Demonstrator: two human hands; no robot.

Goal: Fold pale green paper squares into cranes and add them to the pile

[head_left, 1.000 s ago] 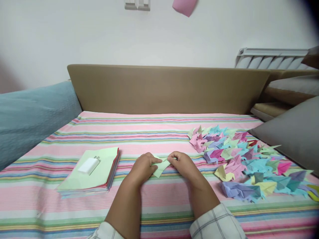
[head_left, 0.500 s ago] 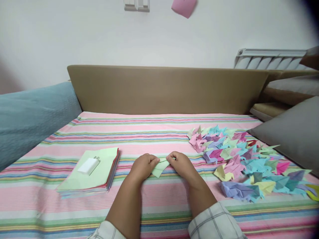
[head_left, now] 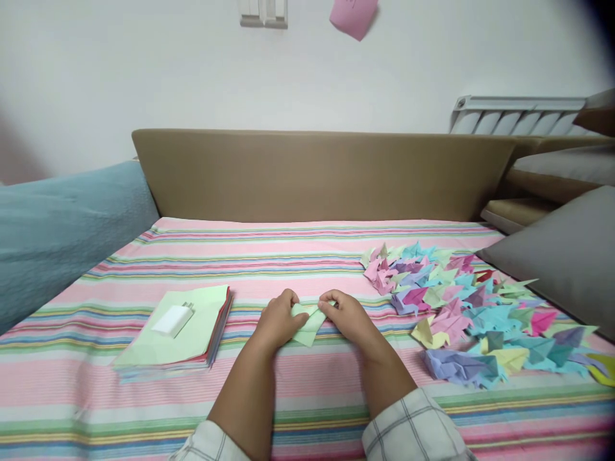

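Note:
A small piece of folded light green paper (head_left: 306,333) is held between my two hands, low over the striped cloth. My left hand (head_left: 280,320) grips its left side, the thumb lying across the front and the fingers behind. My right hand (head_left: 346,313) pinches the paper's upper right corner between thumb and forefinger. The lower part of the paper hangs free towards me. Part of it is hidden behind the left thumb and fingers.
Left of my hands lies a stack of coloured paper (head_left: 202,320) with a white charger plug (head_left: 173,320) on top. Several folded paper cranes (head_left: 461,320) spread over the striped cloth (head_left: 317,390) on the right. Cushions (head_left: 567,250) and a brown backrest (head_left: 317,176) border the cloth.
My left thumb has moved across the front of the paper, and the left fingers have spread up behind it. More of the paper's upper left shows. The right hand keeps its pinch.

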